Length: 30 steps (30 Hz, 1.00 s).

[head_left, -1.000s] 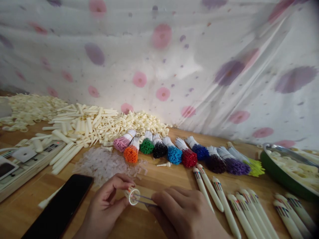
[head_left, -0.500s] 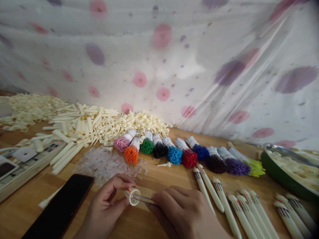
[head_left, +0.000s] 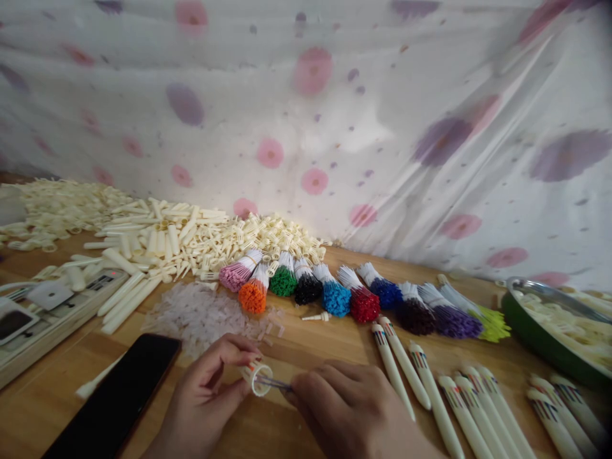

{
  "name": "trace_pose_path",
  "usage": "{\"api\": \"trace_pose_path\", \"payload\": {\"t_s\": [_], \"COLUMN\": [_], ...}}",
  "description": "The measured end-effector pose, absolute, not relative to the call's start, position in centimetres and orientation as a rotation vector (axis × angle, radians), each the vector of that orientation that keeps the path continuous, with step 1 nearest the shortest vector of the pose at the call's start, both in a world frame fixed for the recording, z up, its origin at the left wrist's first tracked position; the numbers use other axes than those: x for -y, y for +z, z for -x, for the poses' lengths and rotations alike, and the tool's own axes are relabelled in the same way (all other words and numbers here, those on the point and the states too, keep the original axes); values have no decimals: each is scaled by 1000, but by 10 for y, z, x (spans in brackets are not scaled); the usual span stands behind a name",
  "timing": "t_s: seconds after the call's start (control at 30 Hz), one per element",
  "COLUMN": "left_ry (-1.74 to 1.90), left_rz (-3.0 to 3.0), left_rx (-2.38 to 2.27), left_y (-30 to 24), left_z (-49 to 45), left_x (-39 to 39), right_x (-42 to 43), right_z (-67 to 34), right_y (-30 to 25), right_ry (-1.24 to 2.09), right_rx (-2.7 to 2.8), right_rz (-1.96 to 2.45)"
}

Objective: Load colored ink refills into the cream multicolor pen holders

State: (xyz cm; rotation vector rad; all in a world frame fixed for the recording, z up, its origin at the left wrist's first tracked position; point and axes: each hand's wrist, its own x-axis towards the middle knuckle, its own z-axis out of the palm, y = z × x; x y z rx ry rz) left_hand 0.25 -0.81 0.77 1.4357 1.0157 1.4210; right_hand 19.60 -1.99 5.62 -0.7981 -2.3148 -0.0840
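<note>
My left hand [head_left: 203,395] pinches a short cream pen barrel [head_left: 261,377], its open round end turned toward me. My right hand [head_left: 351,411] is closed on a thin refill [head_left: 275,382] whose tip sits inside the barrel's mouth. Both hands hover low over the wooden table [head_left: 315,341] near its front edge. Behind them lies a row of refill bundles in pink, orange, green, black, blue, red and purple [head_left: 335,296]. Several assembled cream pens [head_left: 406,363] lie to the right of my right hand.
A black phone [head_left: 119,395] lies left of my left hand. Clear small parts [head_left: 201,312] are heaped behind it, cream barrels and clips [head_left: 182,239] farther back. A power strip [head_left: 52,306] sits at the left, a green bowl [head_left: 540,335] at the right. Flowered cloth covers the wall.
The refill has gone deeper into the barrel as my right hand slid slightly left. The left hand has barely shifted.
</note>
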Motion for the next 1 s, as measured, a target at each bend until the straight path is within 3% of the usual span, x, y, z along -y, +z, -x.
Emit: {"api": "trace_pose_path", "payload": {"t_s": [0.57,0.83,1.0], "left_ry": [1463,1479,1480], "left_rz": [-1480,-1416,-1324], "left_rx": [-1051,-1049,-1109], "left_y": [5,7,5], "left_z": [0,-2,-2], "left_x": [10,8,6], "right_x": [20,24,1], "right_z": [-198,-206,-209], "right_y": [58,70,55], "right_ry": [-59,28,-10], "right_rx": [2306,2269,2247], "right_rz": [779,1010,1479]}}
